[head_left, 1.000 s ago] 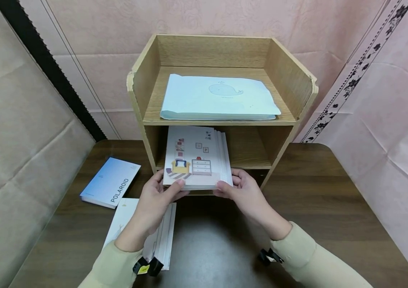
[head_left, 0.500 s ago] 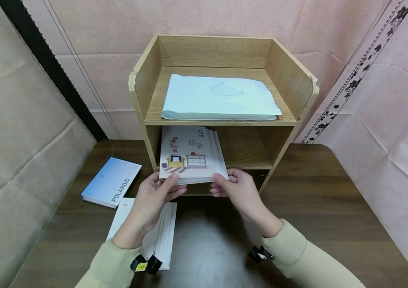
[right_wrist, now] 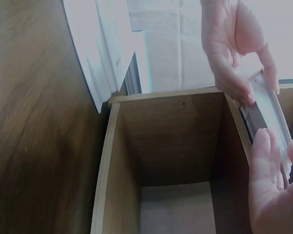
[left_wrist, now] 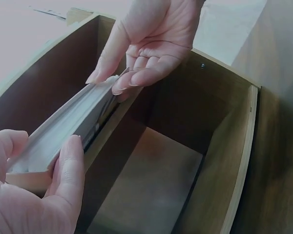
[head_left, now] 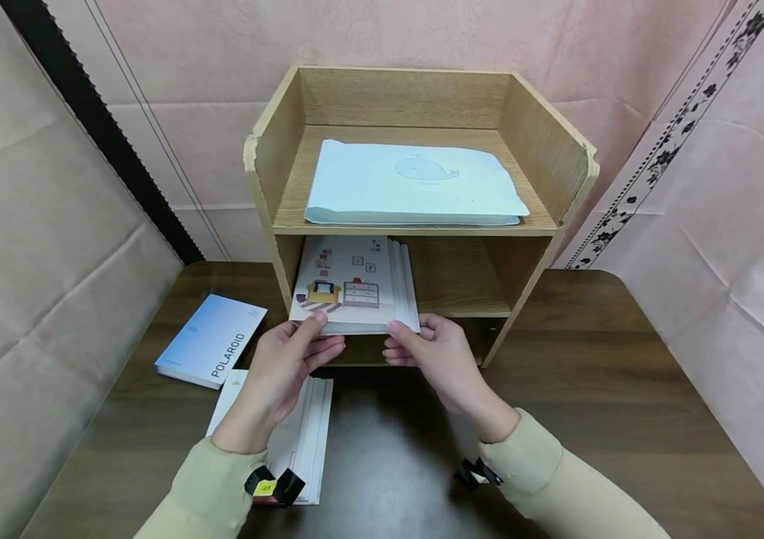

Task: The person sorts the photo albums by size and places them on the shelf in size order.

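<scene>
A stack of white booklets (head_left: 344, 288) with a furniture drawing on the top cover reaches partly into the middle compartment of a small wooden shelf (head_left: 402, 97). My left hand (head_left: 287, 367) pinches its near left corner, thumb on top and fingers below. At the near right corner, my right hand (head_left: 432, 355) grips it the same way. Both wrist views show the stack's edge (left_wrist: 73, 124) between the two hands, just above a shelf board. The far end is hidden beneath the top shelf.
Light blue whale-printed booklets (head_left: 389, 187) lie on the top tier. On the table at left rest a blue POLAROID book (head_left: 210, 340) and more white booklets (head_left: 311, 442), partly under my left forearm. Cloth walls (head_left: 726, 262) stand around the table.
Both hands have pushed the booklet stack deeper into the middle compartment and shifted it left, toward the side wall. The things on the table and the top tier stay put.
</scene>
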{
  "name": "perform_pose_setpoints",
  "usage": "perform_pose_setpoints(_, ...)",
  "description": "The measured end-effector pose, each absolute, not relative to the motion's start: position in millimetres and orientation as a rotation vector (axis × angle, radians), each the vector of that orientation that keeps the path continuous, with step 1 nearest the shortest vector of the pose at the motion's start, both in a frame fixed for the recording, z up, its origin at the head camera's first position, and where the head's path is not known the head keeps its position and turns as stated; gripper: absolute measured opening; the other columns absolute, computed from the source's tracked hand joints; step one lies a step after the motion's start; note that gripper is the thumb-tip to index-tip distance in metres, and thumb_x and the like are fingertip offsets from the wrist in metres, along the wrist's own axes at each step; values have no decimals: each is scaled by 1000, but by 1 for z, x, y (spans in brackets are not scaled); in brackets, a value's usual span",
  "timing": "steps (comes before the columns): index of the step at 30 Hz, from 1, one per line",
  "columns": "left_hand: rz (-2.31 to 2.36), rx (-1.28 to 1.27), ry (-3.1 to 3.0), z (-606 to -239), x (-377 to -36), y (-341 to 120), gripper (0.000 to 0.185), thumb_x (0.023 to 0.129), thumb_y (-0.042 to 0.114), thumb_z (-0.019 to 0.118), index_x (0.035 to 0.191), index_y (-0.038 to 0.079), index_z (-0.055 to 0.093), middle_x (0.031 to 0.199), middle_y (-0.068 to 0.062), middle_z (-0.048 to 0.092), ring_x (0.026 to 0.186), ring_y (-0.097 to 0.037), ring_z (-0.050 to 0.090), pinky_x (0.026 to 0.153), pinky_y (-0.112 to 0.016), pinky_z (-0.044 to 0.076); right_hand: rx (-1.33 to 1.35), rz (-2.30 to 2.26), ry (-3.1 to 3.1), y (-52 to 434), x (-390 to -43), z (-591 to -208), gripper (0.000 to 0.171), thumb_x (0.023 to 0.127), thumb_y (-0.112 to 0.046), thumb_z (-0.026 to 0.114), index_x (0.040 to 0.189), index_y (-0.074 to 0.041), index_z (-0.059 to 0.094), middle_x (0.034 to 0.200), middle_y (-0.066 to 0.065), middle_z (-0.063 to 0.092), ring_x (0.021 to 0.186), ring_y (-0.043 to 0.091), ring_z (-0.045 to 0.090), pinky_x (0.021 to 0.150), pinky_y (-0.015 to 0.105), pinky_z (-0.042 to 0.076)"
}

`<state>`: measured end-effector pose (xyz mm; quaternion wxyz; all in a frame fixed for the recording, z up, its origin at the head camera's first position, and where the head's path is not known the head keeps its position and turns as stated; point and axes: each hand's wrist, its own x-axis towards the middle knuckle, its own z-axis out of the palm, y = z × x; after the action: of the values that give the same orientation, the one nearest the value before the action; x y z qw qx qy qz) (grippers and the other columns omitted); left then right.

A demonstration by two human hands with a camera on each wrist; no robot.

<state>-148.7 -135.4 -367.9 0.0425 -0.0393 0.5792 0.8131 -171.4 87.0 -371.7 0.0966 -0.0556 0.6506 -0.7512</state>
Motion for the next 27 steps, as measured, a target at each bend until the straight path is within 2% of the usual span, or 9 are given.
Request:
perform_pose_setpoints(7,2463,-190,1759,-370,-156,-133,65,93,44,63,130,-5,43,112,-26,58,100,-33,66,86,-37,53,-91,-2267,1904,77,-172,-375,39,89,-27,71,107,5,57,85,23,68,77,34,70,72,44,57)
perform_pose_setpoints(14,2376,-225,1792,-370,-165,-133,73,90,55,61,118,-12,50,102,-21,64,95,-31,68,83,-38,54,61,-2332,1833,65,-176,-377,42,89,-35,70,103,4,60,80,17,68,69,22,69,71,41,58)
perform_pose_setpoints(18,2362,-197,1756,-371,-169,-135,76,90,57,60,118,-13,50,100,-20,63,96,-34,67,84,-39,54,123,-2327,1788,63,-178,-377,46,88,-40,71,101,3,63,80,13,66,70,21,68,73,39,57)
perform_pose_setpoints(27,2371,-197,1720,-375,-174,-134,83,87,63,58,120,-12,48,102,-20,60,92,-30,68,85,-40,53,177,-2302,1732,63,-183,-377,53,84,-46,73,102,3,62,82,10,65,74,20,67,77,37,57)
